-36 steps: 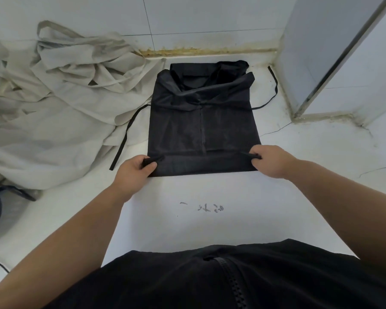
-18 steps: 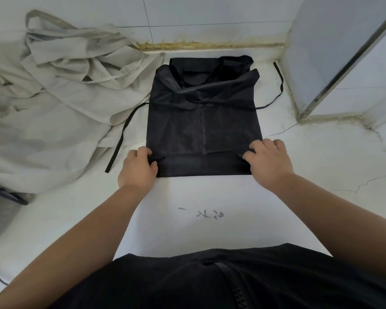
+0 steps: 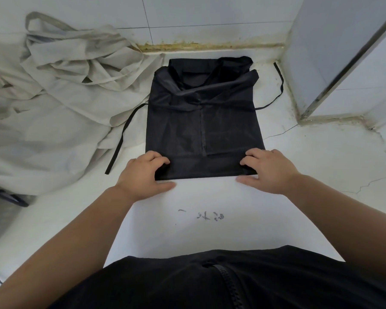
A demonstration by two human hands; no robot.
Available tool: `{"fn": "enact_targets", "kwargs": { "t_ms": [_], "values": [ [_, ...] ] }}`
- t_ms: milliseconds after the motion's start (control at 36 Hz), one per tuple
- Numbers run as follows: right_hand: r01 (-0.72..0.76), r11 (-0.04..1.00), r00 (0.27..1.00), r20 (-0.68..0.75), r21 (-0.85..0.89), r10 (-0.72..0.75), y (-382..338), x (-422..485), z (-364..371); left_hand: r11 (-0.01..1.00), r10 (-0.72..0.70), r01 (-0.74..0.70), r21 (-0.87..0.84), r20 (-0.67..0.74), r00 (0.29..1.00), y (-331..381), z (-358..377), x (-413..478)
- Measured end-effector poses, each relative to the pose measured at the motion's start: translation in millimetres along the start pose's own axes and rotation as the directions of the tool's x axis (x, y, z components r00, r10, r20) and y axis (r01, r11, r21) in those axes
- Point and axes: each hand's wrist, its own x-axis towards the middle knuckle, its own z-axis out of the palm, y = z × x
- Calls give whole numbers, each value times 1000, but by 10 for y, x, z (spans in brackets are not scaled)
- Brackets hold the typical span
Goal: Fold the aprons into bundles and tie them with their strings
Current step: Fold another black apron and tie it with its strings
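A black apron (image 3: 203, 121) lies folded into a narrow rectangle on the white floor, its bib end toward the wall. Its near edge is turned up into a low fold. My left hand (image 3: 143, 175) grips the left end of that fold, fingers curled over it and thumb on the floor. My right hand (image 3: 270, 169) grips the right end the same way. One black string (image 3: 123, 137) trails out to the left, another (image 3: 276, 90) loops out to the right near the wall.
A heap of beige aprons (image 3: 54, 103) covers the floor to the left, touching the black apron's left side. A tiled wall (image 3: 210, 16) runs along the back and a white pillar (image 3: 334, 54) stands at the right. Dark marks (image 3: 210, 216) show on the floor near me.
Both hands have rolled the apron's near edge a little farther away from me, and their fingers now curl over the fold with thumbs flat on the floor.
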Motion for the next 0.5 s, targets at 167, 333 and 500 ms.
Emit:
{"fn": "enact_targets", "kwargs": {
  "t_ms": [167,333,500],
  "values": [
    [7,996,1000,7,-88,-7,-50,26,-26,999,36,-36,33,-6,999,-19,6,-17],
    [-80,996,997,6,41,80,-69,45,-111,993,-63,60,-103,-28,998,19,-48,6],
    [-149,943,988,80,299,131,54,11,-226,807,-242,287,-516,154,958,-7,-213,30]
  ]
}}
